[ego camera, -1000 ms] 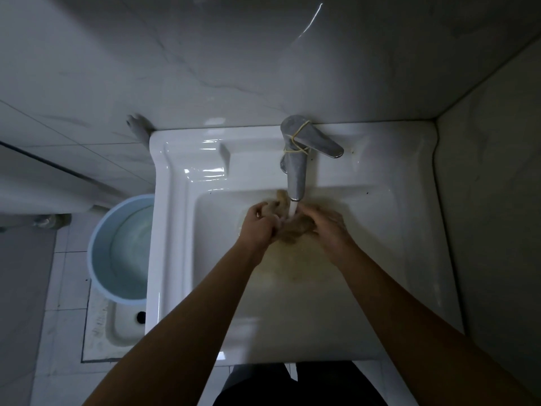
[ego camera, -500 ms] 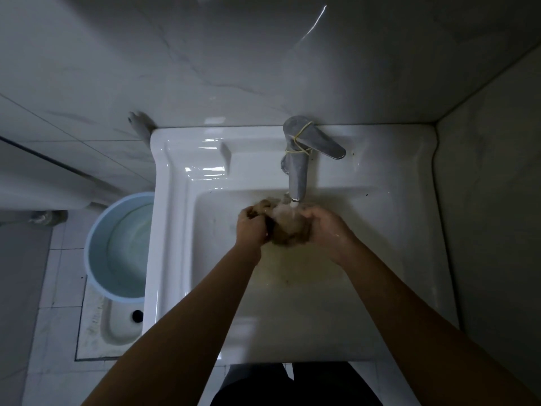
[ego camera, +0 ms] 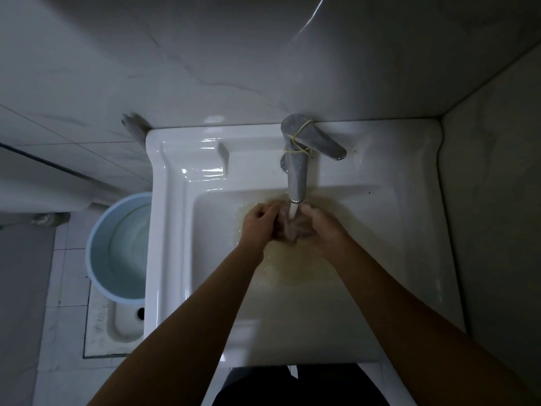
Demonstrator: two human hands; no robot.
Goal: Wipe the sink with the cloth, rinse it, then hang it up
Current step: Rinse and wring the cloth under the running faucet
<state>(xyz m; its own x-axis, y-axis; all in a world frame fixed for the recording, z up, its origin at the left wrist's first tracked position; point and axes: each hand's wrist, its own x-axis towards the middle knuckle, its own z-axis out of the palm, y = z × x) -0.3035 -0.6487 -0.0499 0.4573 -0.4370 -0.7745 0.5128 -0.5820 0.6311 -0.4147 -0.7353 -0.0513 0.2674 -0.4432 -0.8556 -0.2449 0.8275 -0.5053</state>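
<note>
Faucet spout (ego camera: 297, 183) just above hands' space

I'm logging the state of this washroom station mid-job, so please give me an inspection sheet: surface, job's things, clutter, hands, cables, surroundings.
Surface: white sink, wet, with yellowish-brown water pooled in the basin under the hands.
Job's things: brownish cloth bunched between both hands under the running stream from the faucet.
Clutter: yellow rubber band wound round the faucet body; nothing loose on the rim.
Hands: left hand and right hand both closed on the cloth.
Cables: nothing seen.
Surroundings: light blue bucket on the floor left of the sink, floor drain beside it, grey marble-look tiled walls.
</note>
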